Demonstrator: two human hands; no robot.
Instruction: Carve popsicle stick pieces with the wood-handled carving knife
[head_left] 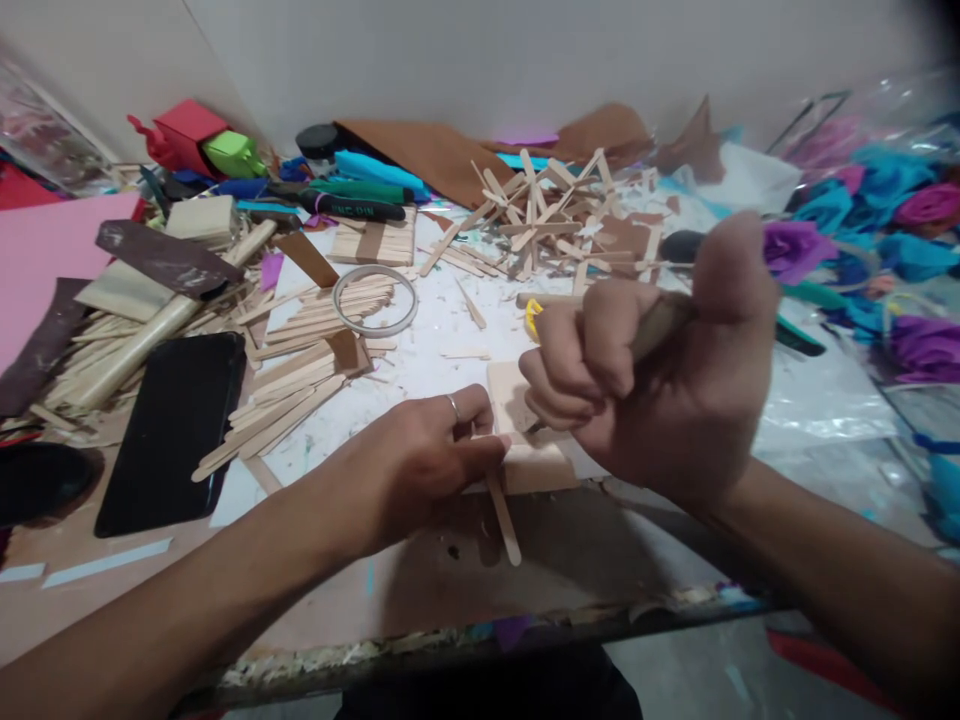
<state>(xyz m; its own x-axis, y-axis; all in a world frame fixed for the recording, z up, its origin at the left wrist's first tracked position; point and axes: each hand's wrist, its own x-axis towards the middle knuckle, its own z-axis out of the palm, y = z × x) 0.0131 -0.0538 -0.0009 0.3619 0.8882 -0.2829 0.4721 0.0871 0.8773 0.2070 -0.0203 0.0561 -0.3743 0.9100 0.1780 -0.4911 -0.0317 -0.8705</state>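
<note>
Right hand [660, 390], centre right of frame, is making a tight fist, fingers [577, 350] closing fully around a tan-handled tool [664, 318]. The tool is tilting, its lower tip touching the stick panel [534, 458]; the tip is too small to identify. The stick panel is lying flat at lower centre, near the front edge of the table [420, 590]. Left hand [424, 450], wearing 1 ring, is gripping the panel's left edge, thumb above and fingers curling against it. 1 loose craft stick [504, 520] is poking out below the panel toward the table edge. Left of centre: black phone [169, 430] lying flat, stick pile [292, 390] just beside it, tape ring [375, 300] above. Tangled sticks [555, 215] at upper centre. Paper flowers [900, 220] at far right.
</note>
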